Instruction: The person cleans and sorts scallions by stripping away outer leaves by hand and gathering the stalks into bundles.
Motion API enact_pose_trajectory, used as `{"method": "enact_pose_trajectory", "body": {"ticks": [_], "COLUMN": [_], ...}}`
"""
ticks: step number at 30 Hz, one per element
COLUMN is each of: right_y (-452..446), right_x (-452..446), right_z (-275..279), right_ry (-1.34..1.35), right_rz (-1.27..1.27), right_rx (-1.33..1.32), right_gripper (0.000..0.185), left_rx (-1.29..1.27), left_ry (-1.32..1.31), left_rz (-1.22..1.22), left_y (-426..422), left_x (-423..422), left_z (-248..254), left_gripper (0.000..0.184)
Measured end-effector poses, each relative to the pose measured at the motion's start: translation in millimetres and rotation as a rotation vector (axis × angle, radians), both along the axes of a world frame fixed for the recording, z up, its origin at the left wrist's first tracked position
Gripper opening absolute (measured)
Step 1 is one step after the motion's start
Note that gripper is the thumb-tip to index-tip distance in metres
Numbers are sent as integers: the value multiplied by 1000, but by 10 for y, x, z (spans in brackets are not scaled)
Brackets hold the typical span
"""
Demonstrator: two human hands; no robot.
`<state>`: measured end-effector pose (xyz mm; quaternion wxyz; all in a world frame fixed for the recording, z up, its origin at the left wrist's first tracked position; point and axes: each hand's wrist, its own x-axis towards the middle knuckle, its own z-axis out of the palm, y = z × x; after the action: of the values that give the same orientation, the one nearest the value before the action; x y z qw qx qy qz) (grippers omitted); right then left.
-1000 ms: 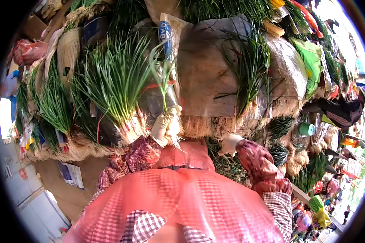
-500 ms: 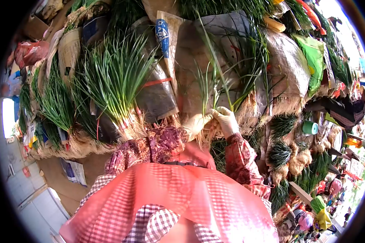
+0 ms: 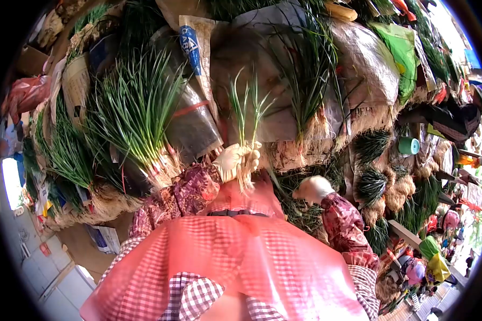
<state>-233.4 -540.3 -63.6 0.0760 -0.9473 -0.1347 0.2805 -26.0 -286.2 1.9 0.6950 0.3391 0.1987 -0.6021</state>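
Observation:
My left hand [image 3: 235, 161], in a pale glove, is closed round a few spring onions [image 3: 246, 117]. Their green leaves point up and their pale roots hang below the fingers. My right hand [image 3: 313, 190], also gloved, is lower and to the right, apart from the onions and over a heap of loose green leaves [image 3: 305, 214]. Motion smears its fingers, so whether it grips anything does not show. A larger bunch of spring onions [image 3: 139, 117] lies left of my left hand, roots toward me. Another thin bunch [image 3: 306, 91] rests on the plastic sheeting to the right.
Grey plastic sheeting [image 3: 241, 53] covers the piled onions in front of me. A green cup-like item [image 3: 408, 145] sits at the right, near tied onion bundles [image 3: 372, 184]. My red apron [image 3: 225, 251] fills the near side. Other people work at the far right.
My right hand has parted from the left and dropped down to the right. The left hand, still holding the onions, has shifted slightly left. A long leaf above the hands no longer stands there.

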Motion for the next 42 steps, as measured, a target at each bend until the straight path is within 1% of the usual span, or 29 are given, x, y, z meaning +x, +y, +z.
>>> {"method": "enact_pose_trajectory", "body": {"ticks": [1, 2, 4, 5, 7, 8, 9, 10, 11, 13, 14, 15, 17, 18, 19, 21, 23, 25, 26, 27, 29, 30, 34, 35, 37, 38, 39, 40, 42], "right_y": [-45, -73, -55, -75, -64, 59, 216, 293, 494, 633, 698, 673, 679, 670, 554, 493, 166, 179, 292, 428, 499, 588, 1050, 1119, 1062, 993, 897, 771, 465], "right_x": [25, 262, 697, 911, 1059, 1147, 1171, 1090, 1166, 1088, 1216, 1223, 1300, 1277, 1213, 1064, 708, 291, 355, 430, 491, 734, 1426, 1472, 1363, 1262, 1171, 1002, 372], "right_z": [199, 360, 423, 307, -41, 176, 422, 390, 866, 462, 849, 847, 834, 784, 845, 927, 1029, 763, 919, 1075, 759, 791, 694, 671, 730, 719, 750, 845, 697], "right_ry": [5, -100, -547, -377, -459, -375, -278, -147, 58, 74, 308, 343, 355, 215, 296, 101, 347, 588, 669, 740, 515, 455, 248, 134, -198, -627, -704, -678, -240], "right_rz": [-224, -721, -845, -884, -975, -1083, -1190, -1317, -1449, -1384, -1563, -1509, -1500, -1398, -1282, -1407, -1274, -606, -433, -264, -952, -1123, -1482, -1541, -1295, -980, -991, -1093, -794], "right_rx": [-88, 90, 121, -48, 103, 219, 334, 669, 863, 994, 1190, 1484, 1520, 1389, 1323, 1210, 911, 367, 190, 15, 654, 1156, 1773, 1749, 1062, 654, 561, 530, 306], "right_gripper": [28, 25, 26, 28, 31, 30, 29, 27, 28, 32, 35, 36, 33, 31, 31, 23, 23, 20, 19, 17, 30, 44, 21, 15, 12, 13, 17, 15, 22], "left_rx": [-56, -82, -113, -65, 40, 129, 215, 311, 290, 171, 89, 11, 128, 47, 10, -182, -319, -262, -281, -354, -578, -584, -634, -655, -523, -470, -419, -382, -306], "left_ry": [4, 18, -72, -109, -189, -227, -459, -687, -647, -605, -518, -431, -198, -133, -98, -3, 75, 155, 190, 421, 347, 365, 369, 360, 302, 226, 149, 117, 43], "left_rz": [-2, -12, -53, -72, -114, -39, -239, -441, -383, -208, -169, -130, -123, -124, -136, -163, -132, -78, -95, -100, -36, -29, 42, 67, 111, 100, 89, 108, 135], "left_y": [-13, -36, -87, -125, -237, -315, -298, -279, -316, -374, -381, -373, -352, -294, -240, -72, 118, 199, 225, 214, 221, 208, 155, 152, 189, 209, 223, 255, 319], "left_x": [-19, -39, -72, -104, -144, -218, -269, -321, -355, -416, -416, -408, -312, -244, -202, -100, -42, -25, -20, -2, -131, -179, -235, -243, -294, -314, -319, -308, -270], "left_z": [-67, -124, -201, -162, -98, -92, -463, -850, -608, -165, -185, -201, 4, 37, 45, 123, -40, 52, -7, -81, -158, -172, -102, -74, -45, 3, 53, 110, 118], "left_gripper": [26, 26, 24, 23, 22, 21, 22, 23, 25, 29, 27, 26, 20, 17, 15, 14, 18, 19, 21, 23, 26, 26, 29, 30, 31, 31, 30, 28, 29]}}
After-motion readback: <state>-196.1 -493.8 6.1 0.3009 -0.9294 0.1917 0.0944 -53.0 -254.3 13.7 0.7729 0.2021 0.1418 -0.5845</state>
